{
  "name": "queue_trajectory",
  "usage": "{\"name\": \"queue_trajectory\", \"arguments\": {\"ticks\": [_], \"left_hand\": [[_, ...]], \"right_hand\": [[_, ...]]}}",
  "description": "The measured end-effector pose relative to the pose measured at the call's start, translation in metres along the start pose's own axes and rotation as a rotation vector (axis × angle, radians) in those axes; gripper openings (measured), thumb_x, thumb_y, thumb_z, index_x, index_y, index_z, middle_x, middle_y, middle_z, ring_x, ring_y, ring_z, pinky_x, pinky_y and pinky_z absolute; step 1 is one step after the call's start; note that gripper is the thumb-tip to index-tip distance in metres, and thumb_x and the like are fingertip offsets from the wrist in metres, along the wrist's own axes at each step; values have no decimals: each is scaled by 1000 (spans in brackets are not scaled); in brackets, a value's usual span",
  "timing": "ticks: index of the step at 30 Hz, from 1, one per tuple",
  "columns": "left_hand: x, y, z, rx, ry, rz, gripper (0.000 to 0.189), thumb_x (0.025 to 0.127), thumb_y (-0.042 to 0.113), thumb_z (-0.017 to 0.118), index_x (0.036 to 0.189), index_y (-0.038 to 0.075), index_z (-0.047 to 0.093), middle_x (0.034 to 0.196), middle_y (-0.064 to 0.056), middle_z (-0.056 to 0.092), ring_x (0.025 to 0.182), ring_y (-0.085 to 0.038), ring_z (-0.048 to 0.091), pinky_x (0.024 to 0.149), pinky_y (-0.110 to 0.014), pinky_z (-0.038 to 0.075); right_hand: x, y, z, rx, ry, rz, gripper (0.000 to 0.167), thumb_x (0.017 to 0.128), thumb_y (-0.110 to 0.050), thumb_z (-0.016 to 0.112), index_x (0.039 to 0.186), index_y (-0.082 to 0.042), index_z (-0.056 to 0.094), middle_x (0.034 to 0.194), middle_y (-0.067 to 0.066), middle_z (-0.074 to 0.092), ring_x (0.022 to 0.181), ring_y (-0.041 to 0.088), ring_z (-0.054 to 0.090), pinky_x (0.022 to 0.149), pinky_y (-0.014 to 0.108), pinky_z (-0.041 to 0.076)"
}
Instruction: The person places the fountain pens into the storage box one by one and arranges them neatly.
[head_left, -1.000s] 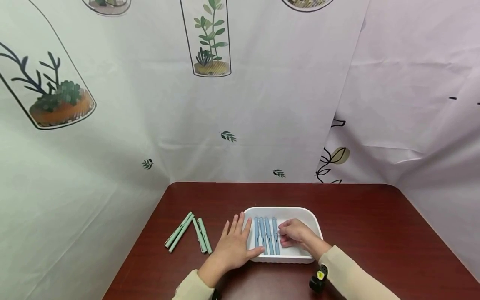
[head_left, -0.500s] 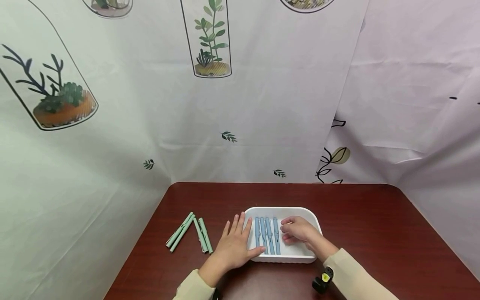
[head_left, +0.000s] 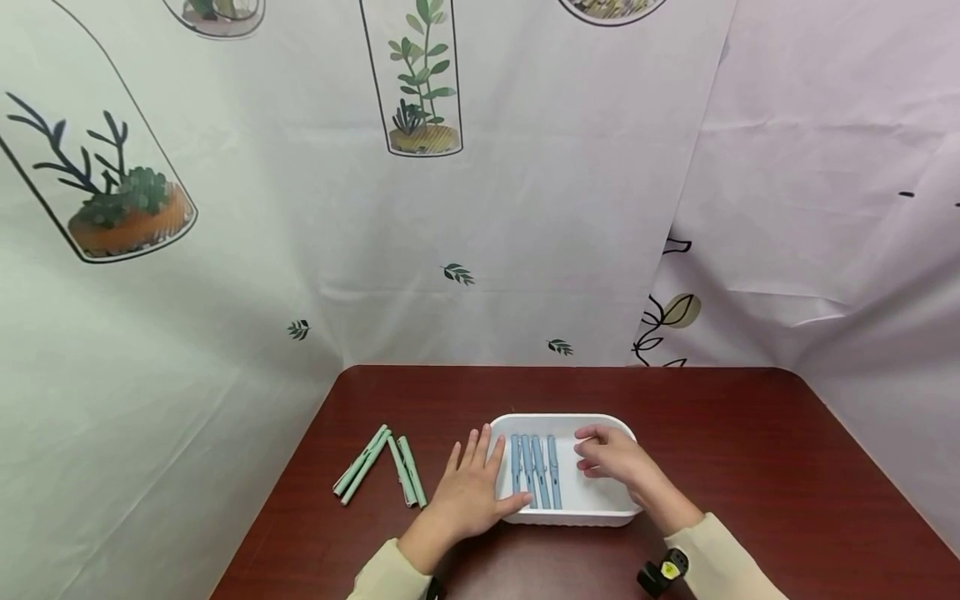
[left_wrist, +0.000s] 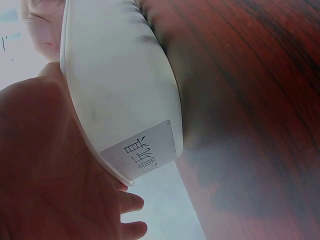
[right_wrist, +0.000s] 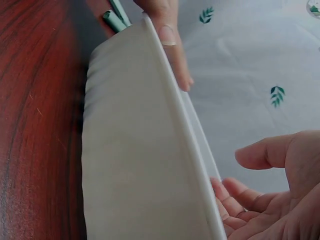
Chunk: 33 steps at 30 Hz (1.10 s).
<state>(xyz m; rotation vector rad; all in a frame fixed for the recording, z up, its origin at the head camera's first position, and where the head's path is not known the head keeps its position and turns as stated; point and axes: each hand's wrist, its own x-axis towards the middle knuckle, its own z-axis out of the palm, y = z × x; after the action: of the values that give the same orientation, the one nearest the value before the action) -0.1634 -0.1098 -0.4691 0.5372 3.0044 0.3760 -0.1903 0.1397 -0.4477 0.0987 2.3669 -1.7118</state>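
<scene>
Several light blue pens point(head_left: 535, 472) lie side by side in the left half of a white tray point(head_left: 566, 518). My left hand point(head_left: 471, 492) rests on the tray's left rim with fingers spread and the thumb over the near left corner. Above the right half of the tray is my right hand point(head_left: 613, 457), fingers loosely bent and holding nothing. The right wrist view shows a gap between its thumb point(right_wrist: 262, 152) and fingers, with the fingertips behind the tray's rim. In the left wrist view, my palm point(left_wrist: 45, 160) is at the tray's wall point(left_wrist: 115, 75).
On the table to the left lie several pale green pens, a crossed pair point(head_left: 363, 467) and another pair point(head_left: 407, 471) beside it. A label point(left_wrist: 142, 150) with printed characters is on the tray's outer side. Behind the dark red table point(head_left: 720, 450) hangs a plant-patterned cloth point(head_left: 510, 225).
My right hand has drawn away from the rightmost blue pen, moving right and slightly up as its fingers loosened. The left hand stays on the tray's left rim, and the pens keep their places.
</scene>
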Motion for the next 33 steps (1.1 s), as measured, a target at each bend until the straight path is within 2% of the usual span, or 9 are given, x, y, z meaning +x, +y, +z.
{"name": "queue_trajectory", "arguments": {"ticks": [11,14,20,24,28,33], "left_hand": [[1,0,3,13,6,12,98,91,73,53,161,9,27,168,-18,14,155,-37,14,122,-59,14],[1,-1,2,9,6,12,98,91,73,53,161,9,28,168,-18,15,155,-37,15,122,-59,15],[0,0,1,15,-2,10,98,91,73,52,161,10,27,168,-17,14,155,-37,15,122,-59,15],[0,0,2,19,7,12,97,91,73,51,161,10,27,168,-17,14,155,-37,15,122,-59,15],[-1,0,1,12,7,13,96,92,72,52,161,10,27,168,-18,15,155,-38,15,122,-59,15],[-2,0,0,16,8,16,96,91,72,52,160,10,29,168,-18,16,154,-37,17,122,-59,17]], "right_hand": [[-10,0,-13,-2,56,-96,36,95,-6,61,126,10,56,101,18,64,89,31,71,79,41,61],[-13,0,-18,-12,68,-119,37,95,-8,62,128,10,55,103,18,65,90,29,71,80,41,61],[-19,1,-29,-30,88,-135,41,98,-7,60,135,9,52,115,23,66,97,30,71,85,43,59],[-22,3,-37,-51,87,-162,45,99,-8,60,140,7,50,129,28,62,111,34,67,92,44,57],[-28,8,-45,-140,102,-228,49,100,-13,63,144,3,49,138,26,58,124,40,60,100,47,52],[-35,17,-51,-274,135,-368,53,99,-13,66,146,3,48,144,26,54,131,43,54,103,50,48]]}}
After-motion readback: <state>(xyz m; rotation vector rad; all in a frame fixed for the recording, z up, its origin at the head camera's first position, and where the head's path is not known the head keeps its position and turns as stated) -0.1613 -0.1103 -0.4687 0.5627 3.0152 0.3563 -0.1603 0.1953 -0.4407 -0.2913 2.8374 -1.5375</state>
